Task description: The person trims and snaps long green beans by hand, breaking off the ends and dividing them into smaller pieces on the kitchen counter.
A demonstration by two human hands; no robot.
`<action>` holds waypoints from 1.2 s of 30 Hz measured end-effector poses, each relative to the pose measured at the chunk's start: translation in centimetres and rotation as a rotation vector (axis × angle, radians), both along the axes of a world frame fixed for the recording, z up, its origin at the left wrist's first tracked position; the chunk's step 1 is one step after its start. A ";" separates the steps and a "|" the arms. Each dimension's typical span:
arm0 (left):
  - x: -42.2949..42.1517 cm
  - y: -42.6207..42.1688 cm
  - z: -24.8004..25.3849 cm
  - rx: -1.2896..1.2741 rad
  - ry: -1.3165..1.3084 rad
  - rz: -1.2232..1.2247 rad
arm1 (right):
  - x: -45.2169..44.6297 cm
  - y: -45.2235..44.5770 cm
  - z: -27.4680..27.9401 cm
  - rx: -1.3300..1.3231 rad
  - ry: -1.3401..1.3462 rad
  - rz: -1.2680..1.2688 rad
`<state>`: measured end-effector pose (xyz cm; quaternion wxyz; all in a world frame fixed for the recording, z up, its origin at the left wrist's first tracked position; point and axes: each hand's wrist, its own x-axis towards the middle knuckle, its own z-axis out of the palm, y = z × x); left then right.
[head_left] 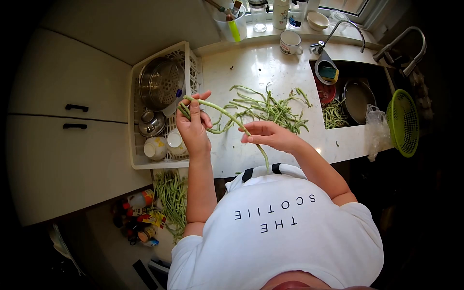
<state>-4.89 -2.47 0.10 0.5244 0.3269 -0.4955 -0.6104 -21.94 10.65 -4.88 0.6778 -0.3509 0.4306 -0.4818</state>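
Note:
My left hand (195, 126) is raised over the counter near the dish rack, its fingers closed around a long green bean (227, 112) and some shorter bean pieces. That bean slants down to the right across the front of my body. Lower along it, my right hand (270, 136) pinches the bean between thumb and fingers, and its tail end hangs below. Behind my hands a loose pile of long beans (278, 110) lies on the pale counter (241, 63).
A white dish rack (187, 63) with pots and bowls stands left. At the right, the sink (344, 72) holds beans and a pan (358, 100); a green colander (404, 123) leans beside a plastic bag (377, 130). A mug (290, 43) sits behind. More beans (170, 199) lie lower left.

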 end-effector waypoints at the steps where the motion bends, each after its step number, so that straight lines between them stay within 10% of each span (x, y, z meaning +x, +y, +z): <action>1: 0.1 0.0 0.0 0.001 -0.001 0.003 | -0.4 -0.1 -0.1 -0.005 -0.023 0.079; 17: 0.8 -0.5 -0.4 0.017 -0.011 0.080 | -2.5 0.8 0.9 -0.130 -0.570 0.187; 36: 2.1 -1.1 -0.2 -0.069 0.050 0.243 | -3.5 2.5 -0.7 0.111 -0.323 -0.156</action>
